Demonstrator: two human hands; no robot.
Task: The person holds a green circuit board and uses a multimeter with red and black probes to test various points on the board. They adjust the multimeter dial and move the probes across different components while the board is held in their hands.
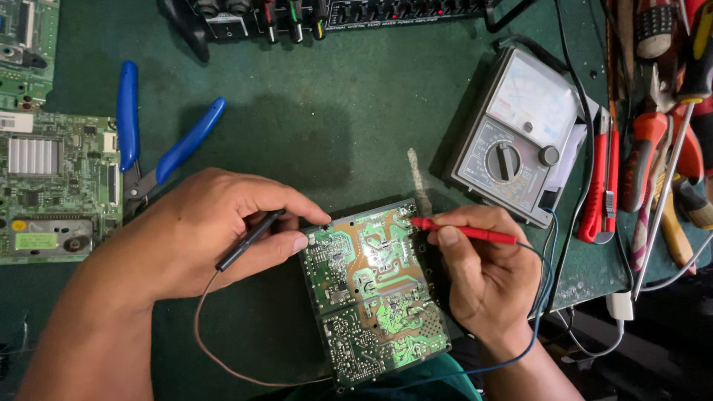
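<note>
Green solder-side traces gleam on a circuit board point(375, 286) lying tilted at the centre of a dark green table point(334, 111), close to its near edge. The left hand point(215, 230) pinches a black probe point(249, 239) between thumb and fingers, its tip set at the board's upper left corner. The right hand point(483, 271) grips a red probe point(464, 232) like a pen, its tip touching the board's upper right edge. A brown lead trails from the black probe toward 6 o'clock; a blue lead runs from the red one. At 2 o'clock of the board sits an analog multimeter point(520, 137) with a dial. Blue-handled pliers point(152, 145) lie at 10 o'clock, a second green circuit board point(56, 186) at 9 o'clock, and red-handled tools point(653, 148) are at 3 o'clock.
</note>
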